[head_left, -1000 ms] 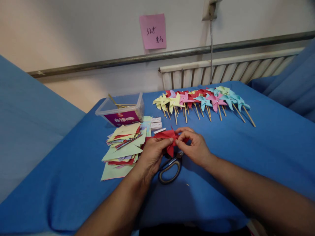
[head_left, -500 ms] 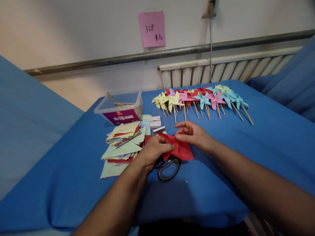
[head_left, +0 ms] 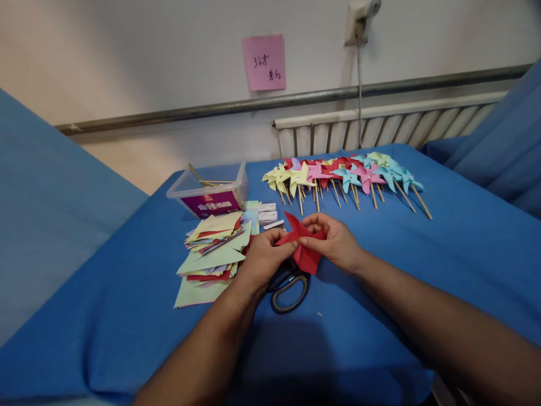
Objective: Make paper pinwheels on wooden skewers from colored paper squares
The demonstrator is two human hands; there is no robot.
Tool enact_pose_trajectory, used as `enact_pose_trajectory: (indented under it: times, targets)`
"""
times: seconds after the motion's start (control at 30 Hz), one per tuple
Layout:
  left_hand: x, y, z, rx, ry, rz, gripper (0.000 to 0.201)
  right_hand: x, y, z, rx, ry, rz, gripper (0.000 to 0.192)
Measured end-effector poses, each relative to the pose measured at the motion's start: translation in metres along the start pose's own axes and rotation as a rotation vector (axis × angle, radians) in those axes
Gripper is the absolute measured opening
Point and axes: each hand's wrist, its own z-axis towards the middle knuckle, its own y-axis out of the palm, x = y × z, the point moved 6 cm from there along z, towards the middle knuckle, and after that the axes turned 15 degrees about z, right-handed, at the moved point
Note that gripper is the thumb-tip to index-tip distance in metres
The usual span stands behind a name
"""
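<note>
Two hands on one red paper piece (head_left: 303, 248): left hand (head_left: 262, 260) pinches its left edge, right hand (head_left: 336, 243) pinches the folded centre, paper held just above the scissors (head_left: 289, 287) on the blue table (head_left: 422, 265). Stack of coloured paper squares (head_left: 211, 251) just left of the scissors, clear plastic box (head_left: 209, 192) behind the stack, row of finished pinwheels (head_left: 342, 177) beyond the scissors, well apart
</note>
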Motion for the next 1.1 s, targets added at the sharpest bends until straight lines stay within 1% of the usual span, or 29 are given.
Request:
enact_pose_trajectory:
  times: [0.07, 0.17, 0.23, 0.3, 0.43, 0.57, 0.63, 0.7, 0.77, 0.83, 0.93, 1.0, 1.1]
  targets:
    - [-0.001, 0.001, -0.001, 0.027, -0.025, -0.202, 0.024, 0.002, -0.001, -0.001, 0.097, -0.052, 0.108, 0.032]
    - [-0.003, 0.010, -0.002, -0.027, -0.072, -0.417, 0.029, 0.008, -0.002, -0.003, 0.214, -0.097, 0.178, 0.035]
    - [-0.004, 0.015, -0.003, -0.059, -0.097, -0.479, 0.026, 0.010, -0.002, -0.004, 0.255, -0.135, 0.182, 0.036]
    - [-0.006, 0.017, -0.003, -0.062, -0.112, -0.511, 0.023, 0.010, -0.002, -0.005, 0.275, -0.168, 0.178, 0.036]
    - [-0.008, 0.019, -0.004, -0.052, -0.116, -0.518, 0.026, 0.010, 0.000, -0.006, 0.264, -0.180, 0.148, 0.034]
    - [-0.009, 0.019, -0.004, -0.024, -0.114, -0.493, 0.034, 0.012, 0.002, -0.007, 0.239, -0.161, 0.084, 0.033]
    - [-0.009, 0.017, -0.004, 0.004, -0.106, -0.472, 0.033, 0.015, 0.003, -0.006, 0.210, -0.133, 0.070, 0.035]
    - [-0.009, 0.013, -0.002, 0.032, -0.093, -0.470, 0.027, 0.014, 0.001, -0.005, 0.188, -0.144, 0.041, 0.037]
    - [-0.009, 0.007, -0.001, 0.072, -0.097, -0.499, 0.022, 0.007, -0.001, -0.007, 0.173, -0.237, -0.056, 0.040]
    - [-0.010, 0.000, 0.000, 0.114, -0.123, -0.545, 0.019, -0.006, 0.000, -0.011, 0.134, -0.393, -0.244, 0.044]
    - [-0.010, -0.007, 0.001, 0.136, -0.161, -0.607, 0.019, -0.020, 0.012, -0.020, -0.004, -0.579, -0.559, 0.045]
    - [-0.009, -0.007, 0.001, 0.116, -0.164, -0.650, 0.020, -0.023, 0.020, -0.025, -0.095, -0.633, -0.688, 0.043]
    - [-0.008, -0.005, 0.001, 0.063, -0.164, -0.681, 0.020, -0.023, 0.028, -0.029, -0.178, -0.653, -0.771, 0.035]
